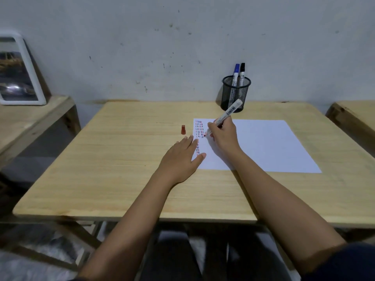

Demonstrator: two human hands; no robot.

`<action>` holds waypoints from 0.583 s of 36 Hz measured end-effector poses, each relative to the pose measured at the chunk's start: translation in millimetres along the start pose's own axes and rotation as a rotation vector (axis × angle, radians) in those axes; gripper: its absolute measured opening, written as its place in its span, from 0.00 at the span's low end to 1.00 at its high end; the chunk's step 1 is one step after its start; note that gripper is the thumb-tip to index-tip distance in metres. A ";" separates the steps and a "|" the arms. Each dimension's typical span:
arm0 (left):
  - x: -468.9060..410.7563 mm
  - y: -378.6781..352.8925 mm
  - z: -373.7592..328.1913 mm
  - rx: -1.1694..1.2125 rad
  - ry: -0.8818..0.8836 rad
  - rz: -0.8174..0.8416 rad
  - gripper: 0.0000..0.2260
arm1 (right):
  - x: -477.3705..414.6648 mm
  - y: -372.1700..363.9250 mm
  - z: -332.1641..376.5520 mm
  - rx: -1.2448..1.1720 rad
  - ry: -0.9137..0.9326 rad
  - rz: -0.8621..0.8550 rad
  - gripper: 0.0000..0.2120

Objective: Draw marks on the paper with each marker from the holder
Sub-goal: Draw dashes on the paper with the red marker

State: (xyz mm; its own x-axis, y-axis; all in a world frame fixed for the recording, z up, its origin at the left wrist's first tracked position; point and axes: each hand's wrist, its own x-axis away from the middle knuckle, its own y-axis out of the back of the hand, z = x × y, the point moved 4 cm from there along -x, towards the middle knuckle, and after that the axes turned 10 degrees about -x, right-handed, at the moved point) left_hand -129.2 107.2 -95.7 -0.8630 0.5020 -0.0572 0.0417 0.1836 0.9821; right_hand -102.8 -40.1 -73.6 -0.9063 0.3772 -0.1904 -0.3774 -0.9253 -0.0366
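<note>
two markers (pixel 238 75) in holder (pixel 235 94), one red cap (pixel 183 130), right hand (pixel 223 134) grip clamped on red marker (pixel 227 114), left hand (pixel 180 157) flat, fingers apart

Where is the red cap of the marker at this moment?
The red cap stands upright on the wooden table, just left of the paper and beyond the fingertips of the left hand.
</note>
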 end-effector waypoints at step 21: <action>2.2 1.6 -0.6 0.025 0.005 -0.009 0.28 | 1.1 -2.2 1.8 0.061 -0.012 0.018 0.06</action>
State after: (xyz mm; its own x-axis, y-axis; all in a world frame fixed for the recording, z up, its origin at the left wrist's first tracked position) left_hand -131.4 108.1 -94.1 -0.8657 0.4964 -0.0652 0.0464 0.2091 0.9768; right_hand -103.3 -37.5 -71.9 -0.9150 0.3617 -0.1789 -0.3720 -0.9279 0.0265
